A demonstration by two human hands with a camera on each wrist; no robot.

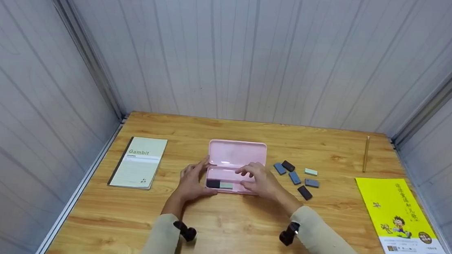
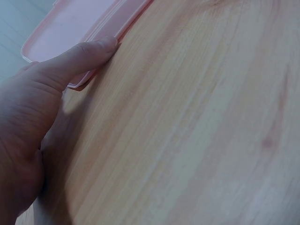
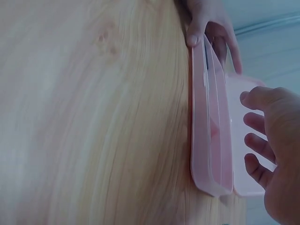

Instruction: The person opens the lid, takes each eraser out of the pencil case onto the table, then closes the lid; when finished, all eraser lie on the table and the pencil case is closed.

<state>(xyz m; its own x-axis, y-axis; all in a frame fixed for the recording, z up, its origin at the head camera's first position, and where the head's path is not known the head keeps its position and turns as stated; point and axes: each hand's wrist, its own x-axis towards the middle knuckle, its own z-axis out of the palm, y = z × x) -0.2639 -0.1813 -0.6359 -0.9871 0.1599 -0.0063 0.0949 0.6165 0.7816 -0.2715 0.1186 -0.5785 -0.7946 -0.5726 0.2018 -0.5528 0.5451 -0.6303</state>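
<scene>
Gambit notebook point(image 1: 137, 170), yellow booklet point(image 1: 396, 211), slim golden stick point(image 1: 366, 154)

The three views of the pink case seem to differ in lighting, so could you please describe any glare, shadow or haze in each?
Head view: small glints on the pink case's open lid, the yellow booklet's smallest print unreadable; left wrist view: washed-out, a dark shadow on the table beside the left hand; right wrist view: hazy, with a whitish sheen on the table at frame left.

The pink case point(image 1: 237, 154) looks like smooth, glossy plastic, the surface point(image 1: 229, 233) wood-grained with a soft sheen, the small blocks point(image 1: 294, 178) matt, the sleeves point(image 1: 332, 247) matt cloth, the notebook point(image 1: 138, 170) and yellow booklet point(image 1: 383, 202) smooth paper, and the wall strips point(image 1: 82, 40) dull metal
</scene>
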